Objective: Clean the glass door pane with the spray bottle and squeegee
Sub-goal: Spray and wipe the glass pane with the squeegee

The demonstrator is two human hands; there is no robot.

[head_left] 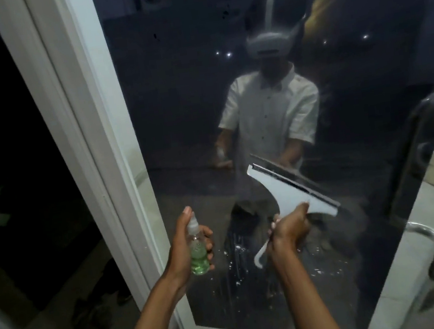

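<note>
The right hand [289, 231] curls its fingers round the squeegee [292, 190] handle, blade against the glass pane [189, 112], while the left hand [186, 245] grips the spray bottle [197, 248] (green liquid inside) beside it.

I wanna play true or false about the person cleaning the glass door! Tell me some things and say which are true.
1. The left hand holds a spray bottle with green liquid. True.
2. The right hand holds a sponge. False: it grips a white squeegee.
3. White droplets and streaks show on the glass pane below the squeegee. True.
4. The spray bottle is full to the top. False: the liquid fills only its lower part.
5. The squeegee blade points down at the floor. False: it is raised above the hand, tilted.
</note>
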